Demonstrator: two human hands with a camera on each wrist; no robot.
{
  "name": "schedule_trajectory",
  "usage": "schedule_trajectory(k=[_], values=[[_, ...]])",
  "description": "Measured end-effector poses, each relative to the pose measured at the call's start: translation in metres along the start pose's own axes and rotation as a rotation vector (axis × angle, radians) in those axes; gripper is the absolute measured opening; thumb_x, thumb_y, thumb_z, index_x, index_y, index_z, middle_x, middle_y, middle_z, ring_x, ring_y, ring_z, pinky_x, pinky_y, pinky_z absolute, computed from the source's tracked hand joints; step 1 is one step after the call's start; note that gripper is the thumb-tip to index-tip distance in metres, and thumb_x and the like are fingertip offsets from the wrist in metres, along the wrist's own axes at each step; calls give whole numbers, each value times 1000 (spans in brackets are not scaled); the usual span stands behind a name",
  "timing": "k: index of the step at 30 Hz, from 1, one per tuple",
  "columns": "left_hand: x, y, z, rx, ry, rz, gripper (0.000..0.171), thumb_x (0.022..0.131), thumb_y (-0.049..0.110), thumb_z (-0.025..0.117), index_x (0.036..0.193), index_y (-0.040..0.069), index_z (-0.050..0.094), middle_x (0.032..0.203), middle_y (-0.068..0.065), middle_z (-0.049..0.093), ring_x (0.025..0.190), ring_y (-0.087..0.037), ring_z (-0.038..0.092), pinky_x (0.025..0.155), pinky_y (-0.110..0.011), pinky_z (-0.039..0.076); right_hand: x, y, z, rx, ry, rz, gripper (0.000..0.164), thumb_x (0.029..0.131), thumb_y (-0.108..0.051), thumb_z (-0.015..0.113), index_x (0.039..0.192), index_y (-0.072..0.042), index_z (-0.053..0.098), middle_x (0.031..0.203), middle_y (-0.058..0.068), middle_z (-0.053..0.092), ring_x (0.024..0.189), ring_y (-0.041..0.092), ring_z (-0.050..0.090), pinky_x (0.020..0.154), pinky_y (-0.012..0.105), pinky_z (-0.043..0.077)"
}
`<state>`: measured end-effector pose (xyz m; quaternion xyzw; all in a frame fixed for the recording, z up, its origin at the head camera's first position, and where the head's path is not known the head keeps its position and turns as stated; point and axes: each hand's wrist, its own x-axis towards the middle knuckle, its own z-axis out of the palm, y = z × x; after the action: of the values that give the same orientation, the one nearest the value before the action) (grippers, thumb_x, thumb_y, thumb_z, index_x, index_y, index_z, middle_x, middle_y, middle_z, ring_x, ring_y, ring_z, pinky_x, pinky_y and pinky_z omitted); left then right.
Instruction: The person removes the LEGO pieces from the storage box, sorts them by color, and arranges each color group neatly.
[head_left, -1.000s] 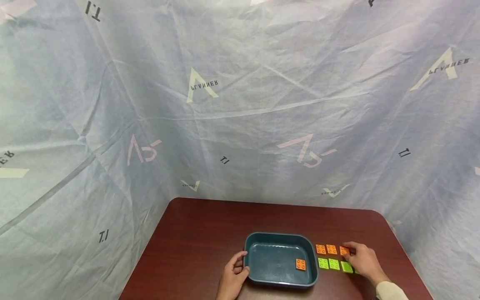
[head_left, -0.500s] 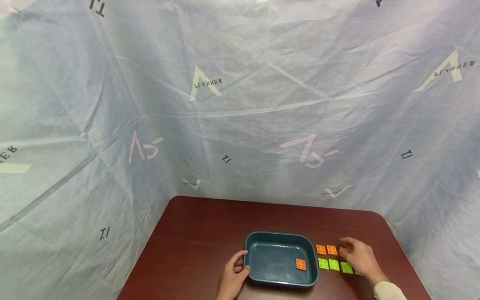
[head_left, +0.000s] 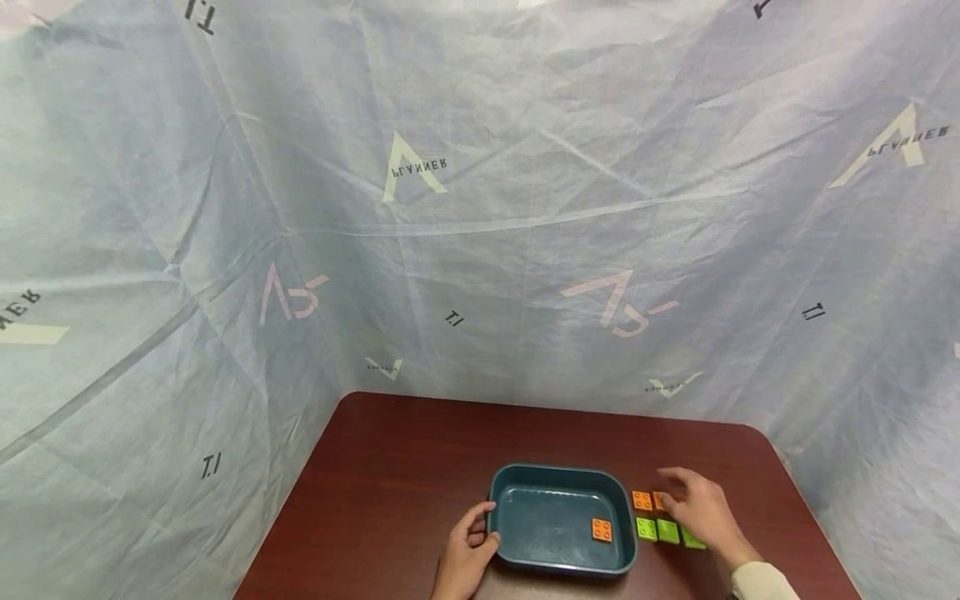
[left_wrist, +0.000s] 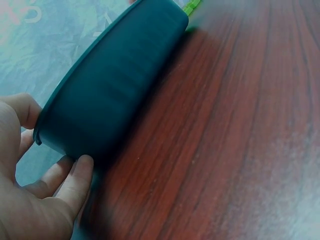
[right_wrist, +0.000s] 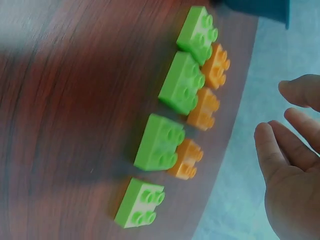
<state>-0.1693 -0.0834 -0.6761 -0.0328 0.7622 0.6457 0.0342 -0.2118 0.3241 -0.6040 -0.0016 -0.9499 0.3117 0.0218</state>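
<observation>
My left hand (head_left: 463, 554) grips the left end of a dark teal rectangular tray (head_left: 558, 570). In the left wrist view, fingers of the left hand (left_wrist: 37, 195) press the outer wall and another curls at the rim of the tray (left_wrist: 105, 90). One orange toy brick (head_left: 602, 529) lies inside, towards the tray's right end. My right hand (head_left: 705, 512) hovers over the bricks right of the tray, thumb and fingers apart and holding nothing. In the right wrist view, several green bricks (right_wrist: 182, 82) form a row beside three orange bricks (right_wrist: 203, 109), studs up.
A dark red wooden table (head_left: 405, 467) with rounded far corners carries everything. Pale printed sheeting (head_left: 487, 208) hangs behind it and at both sides. The tray's raised wall stands between its inside and the nearest green brick (head_left: 647, 528).
My right hand has moved left from the rightmost orange brick towards the tray, now over the middle orange one. The left hand, tray and bricks stay in place.
</observation>
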Motion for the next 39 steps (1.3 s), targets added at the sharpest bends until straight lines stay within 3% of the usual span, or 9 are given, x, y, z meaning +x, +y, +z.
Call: schedule_trajectory(k=[6, 16, 25, 32, 39], values=[[0, 1, 1, 9, 1, 26, 46, 86, 19, 73, 131, 23, 64, 111, -10, 72, 87, -13, 71, 71, -23, 53, -2, -17, 6, 31, -3, -40, 39, 86, -12, 74, 125, -8, 66, 122, 18, 67, 106, 34, 67, 77, 42, 58], [-3, 3, 1, 23, -11, -8, 47, 88, 22, 72, 133, 24, 62, 112, -9, 72, 88, -13, 71, 71, -26, 54, -6, -44, 19, 176, -51, -32, 34, 85, -10, 76, 118, -13, 69, 115, 8, 71, 99, 23, 71, 77, 33, 59], [-3, 2, 1, 31, -7, 9, 47, 87, 22, 72, 134, 24, 62, 112, -9, 72, 88, -13, 70, 71, -26, 54, -5, -63, 27, 143, -70, -122, 29, 83, -11, 79, 110, -15, 72, 106, 2, 72, 93, 18, 69, 76, 31, 59], [-1, 0, 1, 28, 8, 30, 47, 88, 21, 72, 133, 24, 62, 112, -11, 71, 88, -13, 70, 72, -23, 53, -1, -69, 37, 96, -182, -281, 29, 86, -20, 78, 113, -12, 71, 108, 4, 73, 90, 12, 70, 72, 27, 57], [-1, 0, 0, 27, -6, 18, 47, 87, 22, 72, 133, 23, 62, 111, -10, 71, 88, -12, 70, 71, -24, 53, 6, -76, 48, 60, -295, -310, 31, 85, -22, 78, 111, -8, 71, 108, 9, 73, 91, 17, 69, 73, 35, 58]])
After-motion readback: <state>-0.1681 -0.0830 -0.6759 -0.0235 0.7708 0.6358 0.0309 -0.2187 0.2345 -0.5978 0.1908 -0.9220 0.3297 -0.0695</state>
